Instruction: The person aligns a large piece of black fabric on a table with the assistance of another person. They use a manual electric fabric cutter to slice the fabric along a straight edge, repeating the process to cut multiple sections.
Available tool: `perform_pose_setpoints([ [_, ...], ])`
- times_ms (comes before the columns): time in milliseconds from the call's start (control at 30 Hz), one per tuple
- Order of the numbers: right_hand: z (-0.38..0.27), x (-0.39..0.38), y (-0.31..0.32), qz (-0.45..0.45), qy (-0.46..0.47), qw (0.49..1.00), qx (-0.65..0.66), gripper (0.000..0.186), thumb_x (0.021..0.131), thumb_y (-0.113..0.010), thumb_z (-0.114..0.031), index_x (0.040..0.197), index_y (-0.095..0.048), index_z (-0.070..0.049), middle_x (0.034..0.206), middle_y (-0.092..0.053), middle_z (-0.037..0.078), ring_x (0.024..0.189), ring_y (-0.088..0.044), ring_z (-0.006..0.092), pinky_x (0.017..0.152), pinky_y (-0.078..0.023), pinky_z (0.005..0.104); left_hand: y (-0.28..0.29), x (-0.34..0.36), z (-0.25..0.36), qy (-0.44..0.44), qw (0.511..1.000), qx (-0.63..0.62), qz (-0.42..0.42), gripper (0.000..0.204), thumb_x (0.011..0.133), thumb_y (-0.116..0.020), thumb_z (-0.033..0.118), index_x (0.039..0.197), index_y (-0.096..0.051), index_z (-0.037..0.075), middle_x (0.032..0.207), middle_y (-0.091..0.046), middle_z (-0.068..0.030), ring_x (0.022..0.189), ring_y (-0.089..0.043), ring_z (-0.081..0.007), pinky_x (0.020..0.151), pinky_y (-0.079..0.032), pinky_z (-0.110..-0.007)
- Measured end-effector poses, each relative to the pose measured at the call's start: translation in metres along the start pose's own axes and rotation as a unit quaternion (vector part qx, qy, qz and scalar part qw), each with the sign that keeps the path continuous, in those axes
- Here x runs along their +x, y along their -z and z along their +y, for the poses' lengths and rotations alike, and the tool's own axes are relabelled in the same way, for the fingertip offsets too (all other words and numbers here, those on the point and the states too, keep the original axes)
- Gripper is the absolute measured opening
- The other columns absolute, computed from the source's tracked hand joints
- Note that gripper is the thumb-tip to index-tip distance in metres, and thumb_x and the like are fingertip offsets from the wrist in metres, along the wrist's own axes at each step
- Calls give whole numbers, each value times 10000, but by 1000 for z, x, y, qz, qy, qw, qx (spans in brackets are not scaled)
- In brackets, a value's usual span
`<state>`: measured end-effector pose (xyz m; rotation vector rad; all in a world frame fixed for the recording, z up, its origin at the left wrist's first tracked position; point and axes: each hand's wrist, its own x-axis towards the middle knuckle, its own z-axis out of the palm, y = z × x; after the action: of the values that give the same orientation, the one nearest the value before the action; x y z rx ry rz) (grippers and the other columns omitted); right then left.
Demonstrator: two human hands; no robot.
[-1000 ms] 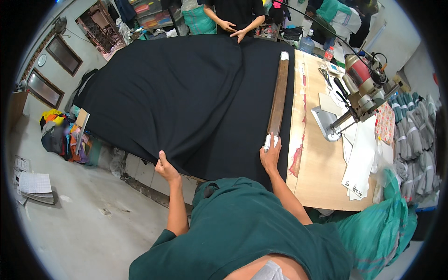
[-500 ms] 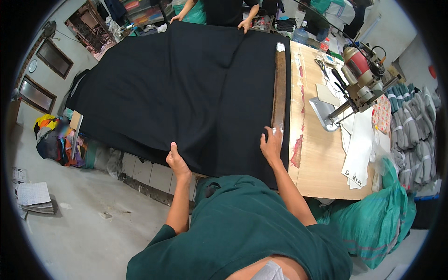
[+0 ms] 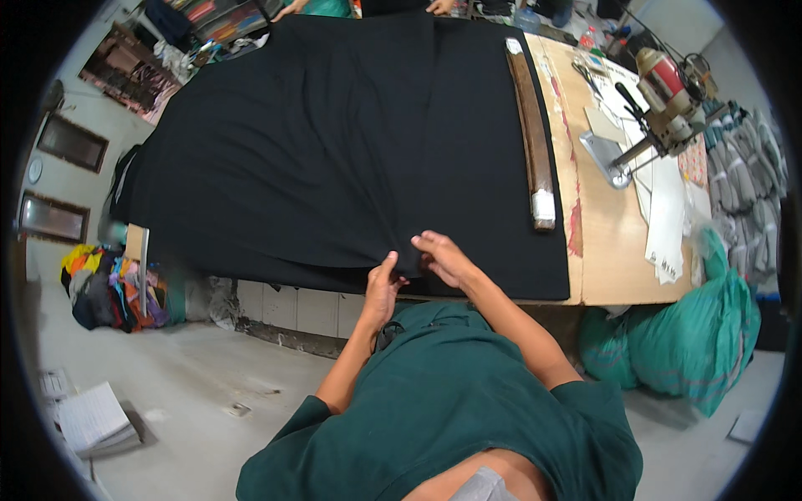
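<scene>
Black fabric in wide layers covers most of the table, with soft folds running toward my hands. My left hand is closed on its near edge, thumb on top and fingers partly hidden. Just to the right, my right hand has its fingers curled in at the same edge, pinching the cloth. A long brown bar with white-wrapped ends lies on the fabric near its right border, touched by neither hand. At the far edge, another person's hands rest by the cloth.
An upright cloth-cutting machine stands on the wooden tabletop at right, beside white paper patterns and scissors. A green sack sits below. Colourful cloth scraps are piled at left; stacked papers lie on the floor.
My right hand has left the brown bar and come left to the fabric edge. My left hand has moved right along that edge, closer to it. The view has shifted too.
</scene>
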<state>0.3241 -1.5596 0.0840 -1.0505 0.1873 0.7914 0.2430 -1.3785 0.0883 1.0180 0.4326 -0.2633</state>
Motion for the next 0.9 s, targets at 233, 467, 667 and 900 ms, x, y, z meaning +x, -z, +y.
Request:
perform_pose_setpoints([
  [233, -28, -39, -55, 149, 283, 947, -16, 158, 1093, -624, -219, 1153, -559, -88, 910, -534, -83, 835, -459, 8, 763, -399, 208, 60, 54, 50, 54, 988, -140, -22, 563, 1030, -670, 493, 1323, -615, 16, 1329, -680, -98, 1222, -641, -261, 1081, -515, -406],
  [467, 55, -32, -19, 370, 213, 896, -123, 172, 1070, -638, -222, 1077, -601, -55, 858, -590, -60, 796, -461, 25, 745, -399, 231, 283, 141, 159, -129, 919, -158, 338, 544, 997, -672, 297, 1386, -589, -74, 1414, -639, -174, 1244, -644, -334, 1133, -494, -521],
  [667, 134, 2, -2, 452, 94, 844, -271, 358, 1028, -693, -261, 1189, -645, 55, 1067, -723, 150, 1022, -670, 222, 924, -512, 364, 439, 143, 216, -115, 879, -71, 456, 625, 1058, -625, 363, 1429, -530, -131, 1497, -569, -207, 1272, -625, -362, 1142, -487, -536],
  [900, 135, 8, -24, 487, -2, 758, -433, 646, 1009, -694, -384, 1422, -576, 99, 1381, -629, 344, 1341, -599, 444, 1113, -485, 473, 458, 125, 224, -303, 773, 207, 517, 612, 1130, -467, 415, 1260, -603, -168, 1260, -688, -277, 1116, -681, -380, 1004, -533, -430],
])
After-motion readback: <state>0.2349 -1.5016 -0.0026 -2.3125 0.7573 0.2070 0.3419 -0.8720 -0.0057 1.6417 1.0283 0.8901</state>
